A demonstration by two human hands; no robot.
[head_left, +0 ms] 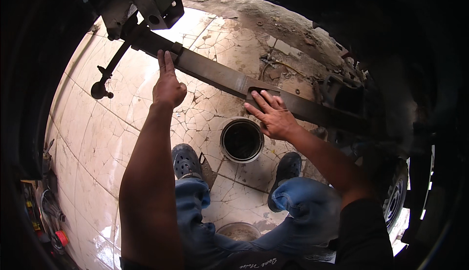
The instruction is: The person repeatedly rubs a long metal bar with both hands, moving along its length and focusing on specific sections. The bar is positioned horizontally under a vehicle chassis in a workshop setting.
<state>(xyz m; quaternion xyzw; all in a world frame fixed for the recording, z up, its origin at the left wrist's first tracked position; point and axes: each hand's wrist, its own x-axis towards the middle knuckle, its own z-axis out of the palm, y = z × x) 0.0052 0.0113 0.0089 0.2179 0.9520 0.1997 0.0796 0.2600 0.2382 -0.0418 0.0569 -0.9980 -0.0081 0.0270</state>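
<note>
A long flat metal bar (215,72) slants across the view from upper left to lower right, like a leaf spring under a vehicle. My left hand (169,85) rests two stretched fingers on its upper-left part, beside a dark clamp band (177,50); the other fingers are curled and nothing shows in them. Farther right, my right hand (274,116) lies with spread fingers over a dark rectangular patch (256,91) on the bar. Whether that patch is a loose pad or part of the bar, I cannot tell. Below the bar stands an open round can (242,161), dark inside.
A rod with a ball joint (99,90) hangs at the left from a metal bracket (155,13). My shoes (185,160) stand on the cracked tile floor (102,123). A wheel (394,196) is at right, tools (51,209) at lower left, and rubble (273,21) lies behind the bar.
</note>
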